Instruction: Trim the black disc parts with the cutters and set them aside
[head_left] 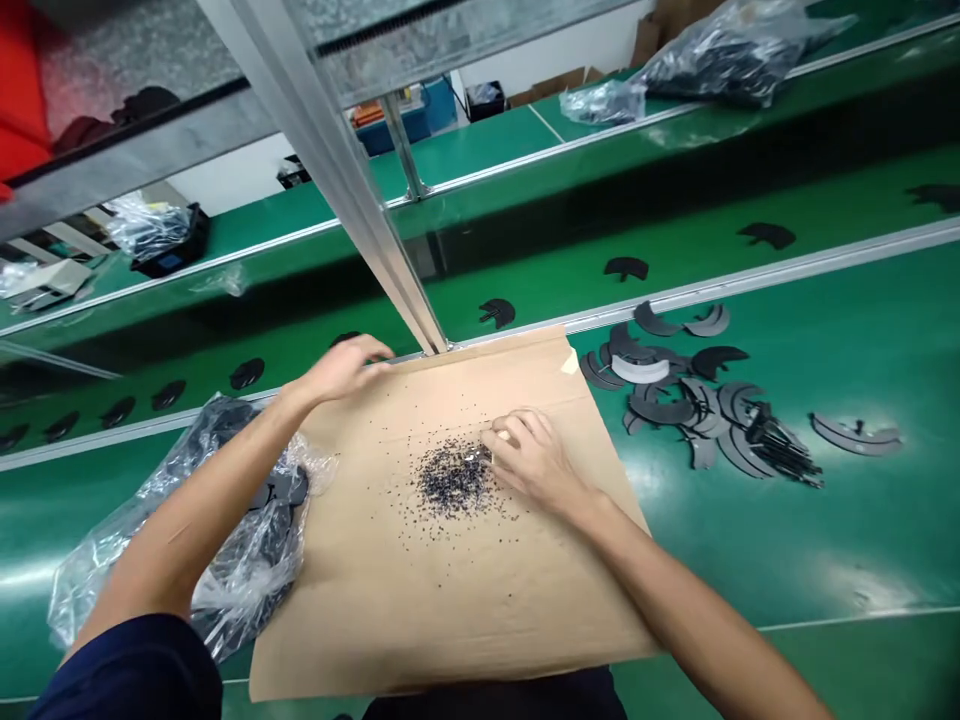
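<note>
A sheet of brown cardboard (427,590) lies on the green conveyor belt, with a heap of small black granules (454,478) scattered across its middle. My right hand (531,462) rests at the heap's right edge, fingers curled around a small pale bit that I cannot make out. My left hand (342,368) lies on the cardboard's far edge, close to an aluminium upright (360,200), and holds nothing I can see. Under my left forearm, a clear plastic bag (240,570) holds black parts.
Flat black curved parts (667,405) lie piled on the belt right of the cardboard, with a bundle of thin black strips (780,448) beside them. More black pieces (626,268) sit in a row on a second belt beyond. Further bags (720,55) lie at the back.
</note>
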